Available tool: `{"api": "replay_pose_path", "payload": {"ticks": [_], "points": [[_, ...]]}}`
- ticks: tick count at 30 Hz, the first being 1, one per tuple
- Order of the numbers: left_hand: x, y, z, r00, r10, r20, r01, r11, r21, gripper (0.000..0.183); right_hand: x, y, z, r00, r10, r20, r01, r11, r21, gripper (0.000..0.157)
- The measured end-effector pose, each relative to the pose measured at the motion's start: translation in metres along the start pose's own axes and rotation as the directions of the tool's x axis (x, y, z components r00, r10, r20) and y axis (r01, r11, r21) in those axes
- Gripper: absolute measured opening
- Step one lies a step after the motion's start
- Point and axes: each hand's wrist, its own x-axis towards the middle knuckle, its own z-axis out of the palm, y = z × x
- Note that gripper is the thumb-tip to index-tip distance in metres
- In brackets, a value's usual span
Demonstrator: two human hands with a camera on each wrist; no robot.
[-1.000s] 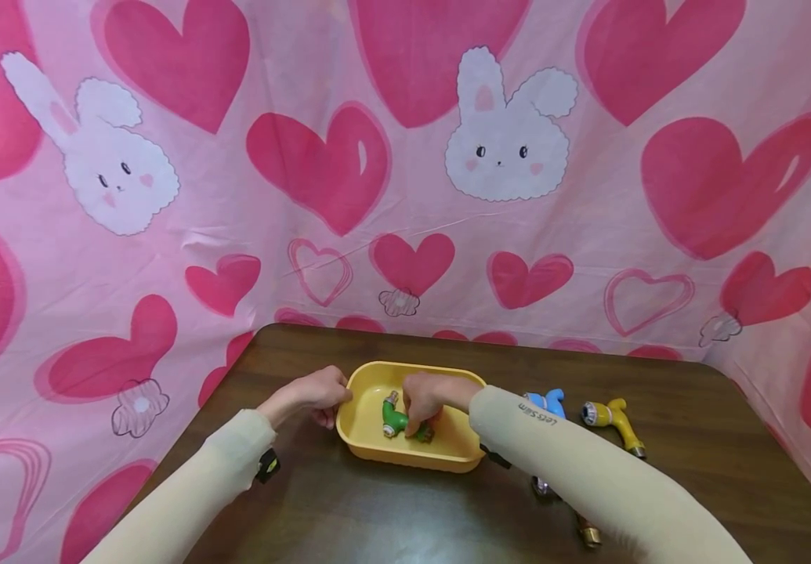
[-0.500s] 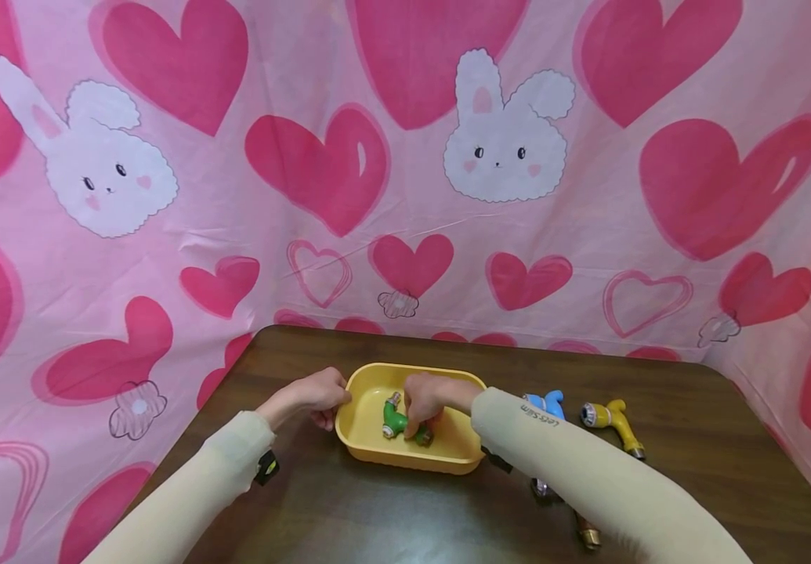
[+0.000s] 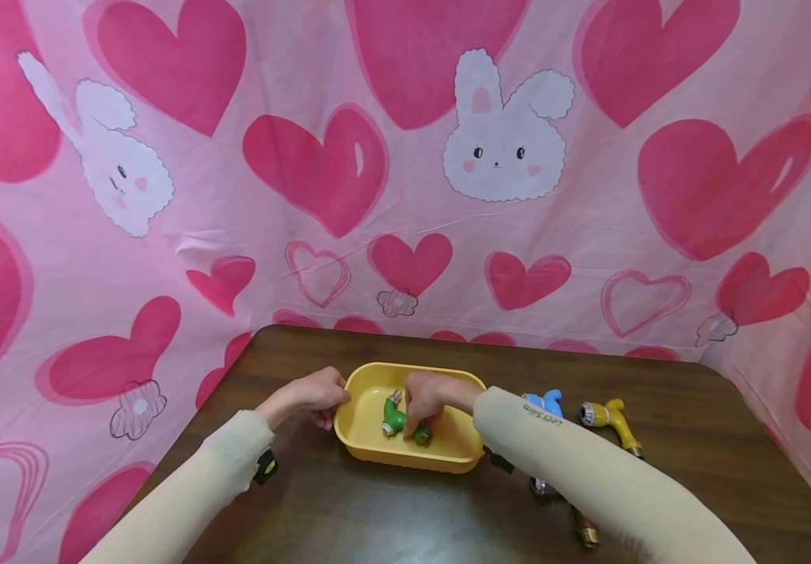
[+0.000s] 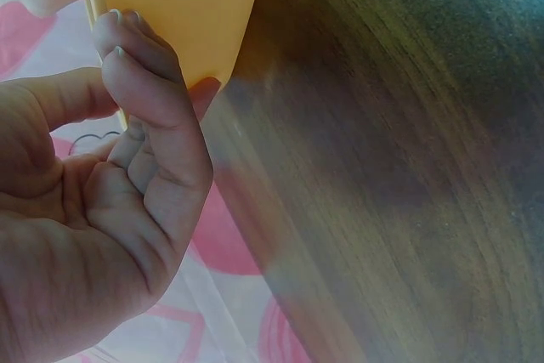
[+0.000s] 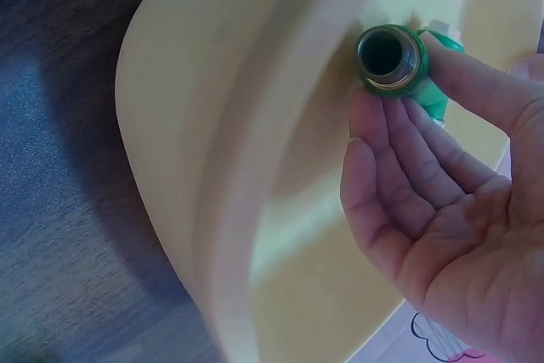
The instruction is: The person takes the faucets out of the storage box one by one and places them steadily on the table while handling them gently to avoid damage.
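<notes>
My left hand pinches the left end of a yellow plastic basin. In the left wrist view its thumb and curled fingers meet at the rim of the basin. My right hand reaches down into the basin and grips a green tap with metal ends. Seen from the right wrist, thumb and fingertips pinch the green tap beside its open threaded end, close to the basin's wall. In the head view the right hand covers the middle of the tap.
Right of the basin on the dark wooden table lie a blue tap and a yellow tap. Other metal-ended pieces, such as a brass end, show partly under the right sleeve. A pink heart-patterned cloth hangs behind the table.
Both hands keep their places on the basin and the green tap. The green tap has tilted very slightly; otherwise little differs.
</notes>
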Motion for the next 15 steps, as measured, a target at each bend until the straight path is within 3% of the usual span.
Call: {"api": "replay_pose_path", "payload": {"ticks": [15], "points": [[0.0022, -0.0009, -0.0017, 1.0, -0.009, 0.004, 0.009, 1.0, -0.006, 0.022, -0.0056, -0.0013, -0.0028, 1.0, 0.008, -0.006, -0.008, 1.0, 0.011, 0.028]]}}
